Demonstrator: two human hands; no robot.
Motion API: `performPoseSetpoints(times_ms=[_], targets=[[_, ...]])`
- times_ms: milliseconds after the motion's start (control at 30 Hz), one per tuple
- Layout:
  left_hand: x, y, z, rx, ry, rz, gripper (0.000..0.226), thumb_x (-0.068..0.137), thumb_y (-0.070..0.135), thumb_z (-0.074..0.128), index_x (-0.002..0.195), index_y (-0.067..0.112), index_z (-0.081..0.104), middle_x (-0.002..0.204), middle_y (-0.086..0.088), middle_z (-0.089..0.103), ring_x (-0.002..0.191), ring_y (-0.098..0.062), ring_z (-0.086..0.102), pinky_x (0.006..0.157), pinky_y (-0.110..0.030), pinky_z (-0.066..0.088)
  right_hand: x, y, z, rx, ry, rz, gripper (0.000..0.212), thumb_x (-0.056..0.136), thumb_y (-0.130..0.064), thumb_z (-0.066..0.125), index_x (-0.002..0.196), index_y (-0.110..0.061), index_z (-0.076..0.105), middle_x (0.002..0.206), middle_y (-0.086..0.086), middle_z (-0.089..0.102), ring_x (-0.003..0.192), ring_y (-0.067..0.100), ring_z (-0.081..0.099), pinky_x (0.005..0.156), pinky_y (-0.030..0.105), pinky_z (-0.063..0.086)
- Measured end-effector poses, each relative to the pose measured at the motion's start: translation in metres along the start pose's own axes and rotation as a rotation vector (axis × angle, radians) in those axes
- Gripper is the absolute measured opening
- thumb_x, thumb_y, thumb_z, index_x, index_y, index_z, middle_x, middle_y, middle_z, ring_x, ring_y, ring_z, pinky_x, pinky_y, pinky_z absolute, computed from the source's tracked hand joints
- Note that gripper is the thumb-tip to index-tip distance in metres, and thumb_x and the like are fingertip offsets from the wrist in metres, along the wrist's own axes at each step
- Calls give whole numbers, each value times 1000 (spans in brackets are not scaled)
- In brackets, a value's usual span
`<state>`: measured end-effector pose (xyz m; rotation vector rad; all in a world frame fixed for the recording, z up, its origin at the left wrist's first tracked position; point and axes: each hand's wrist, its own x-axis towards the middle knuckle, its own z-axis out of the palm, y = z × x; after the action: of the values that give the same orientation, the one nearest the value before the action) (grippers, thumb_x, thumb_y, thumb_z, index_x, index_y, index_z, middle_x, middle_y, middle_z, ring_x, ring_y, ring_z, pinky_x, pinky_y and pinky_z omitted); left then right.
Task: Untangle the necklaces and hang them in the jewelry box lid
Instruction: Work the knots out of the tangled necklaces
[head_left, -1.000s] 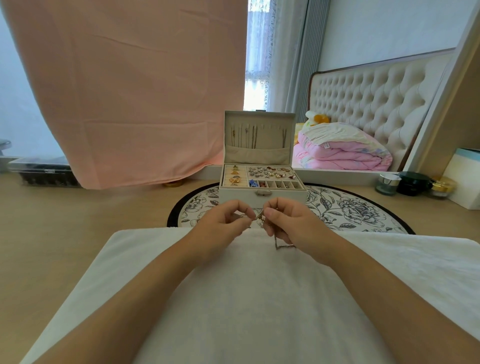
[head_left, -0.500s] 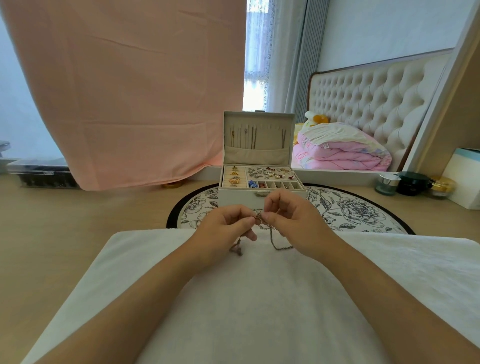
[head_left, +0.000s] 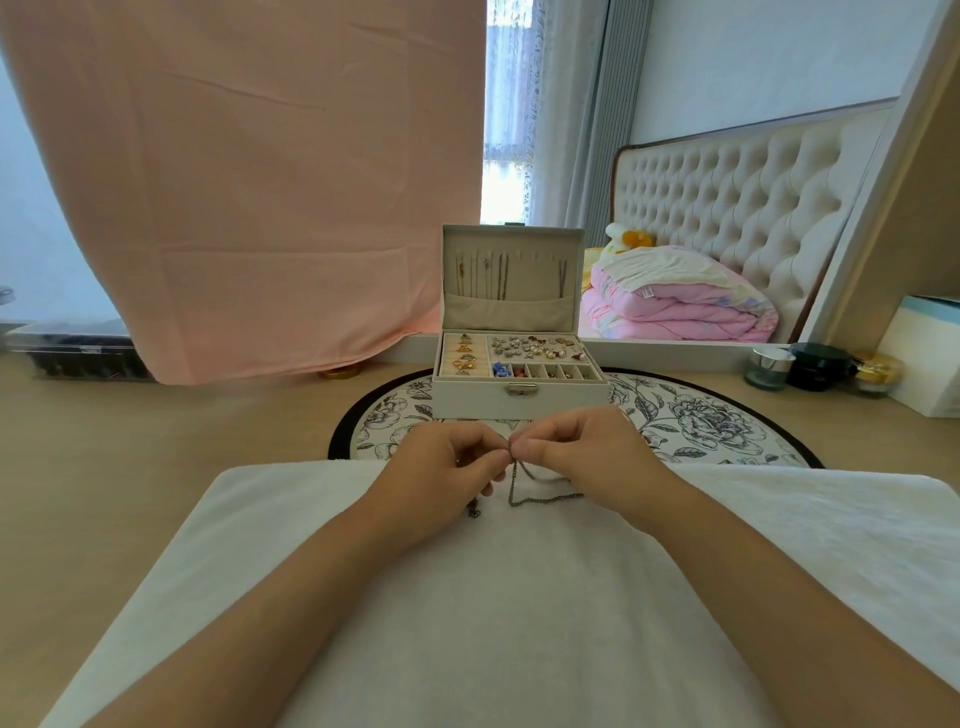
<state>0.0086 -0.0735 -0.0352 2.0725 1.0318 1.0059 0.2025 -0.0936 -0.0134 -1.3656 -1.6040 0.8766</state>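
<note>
Centre of frame: we pinch the necklace chain (head_left: 540, 500) between left hand (head_left: 447, 467) and right hand (head_left: 587, 457), fingertips nearly meeting, both clamped on it. From the pinch the chain drops to the white towel (head_left: 311, 519), then runs rightward; a clasp end, possibly a second strand, lies below the left hand. The jewelry box lid (head_left: 511, 275) stands directly above, equally near both hands.

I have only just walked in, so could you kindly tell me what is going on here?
A person is untangling a thin necklace over a white towel. The left hand and right hand each pinch it, close together, and its loose part hangs down in a loop. Behind them the jewelry box stands open, with several chains hanging in its lid; this one is not hung yet.
</note>
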Motion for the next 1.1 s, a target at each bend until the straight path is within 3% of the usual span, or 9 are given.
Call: performPoseSetpoints(times_ms=[133,233,300,400,567,733,833,933,1100], targets=[[0,1,0,53,-11,22,12,95,21,67,88,31,73,76,13,72,68,-4,69,67,-20,56,-3,-2,-1,11,-32,39,3,81,-24,83,82,-23,81,91,0,78,94,13,72,92,30,55],[0,3,0,22,3,-2,15,96,20,66,88,32,72,74,13,71,66,-4,67,66,-19,54,-2,-3,-1,-19,-31,63,8,87,-29,77,82,-23,78,77,-5,74,70,-2,62,68,16,47],[1,3,1,-36,18,-44,15,97,18,64,90,29,72,70,11,68,65,-8,67,66,-23,57,-2,-4,-3,-30,-41,87,11,90,-31,73,83,-23,76,72,-9,67,56,-8,52,61,13,40],[0,3,0,-130,15,-93,14,98,14,60,91,20,71,69,6,66,61,-13,66,68,-37,62,-3,-6,-3,-44,-91,81,14,95,-30,66,91,-20,76,77,-5,66,59,-5,51,67,21,39],[0,8,0,-194,19,-116,13,97,12,63,89,15,72,75,-1,74,61,-20,68,62,-31,59,-5,-6,-1,-54,-76,61,20,96,-31,64,85,-20,77,70,-9,67,63,7,54,69,27,41],[-2,8,-4,-93,20,-65,8,94,18,69,91,20,76,77,5,75,59,-13,68,57,-20,52,-8,-9,1,9,-31,50,13,84,-33,78,83,-20,81,59,-6,62,52,4,47,51,14,38],[-2,8,-7,-11,-4,-35,6,92,21,71,92,23,76,77,8,75,60,-13,68,58,-23,56,-6,-7,2,13,-22,62,6,82,-28,81,84,-22,81,55,-9,60,53,6,49,52,15,41],[0,8,-7,21,16,-29,6,91,27,71,88,27,76,76,8,74,56,-10,59,57,-32,54,-5,-5,3,8,2,54,5,84,-28,80,85,-24,81,55,-4,60,52,7,51,55,21,41],[3,12,-4,-100,10,-129,12,96,27,65,91,28,75,78,6,75,50,-3,44,55,-26,39,-5,-3,3,89,21,33,9,77,-23,86,81,-21,78,64,8,64,60,17,54,65,36,42]])
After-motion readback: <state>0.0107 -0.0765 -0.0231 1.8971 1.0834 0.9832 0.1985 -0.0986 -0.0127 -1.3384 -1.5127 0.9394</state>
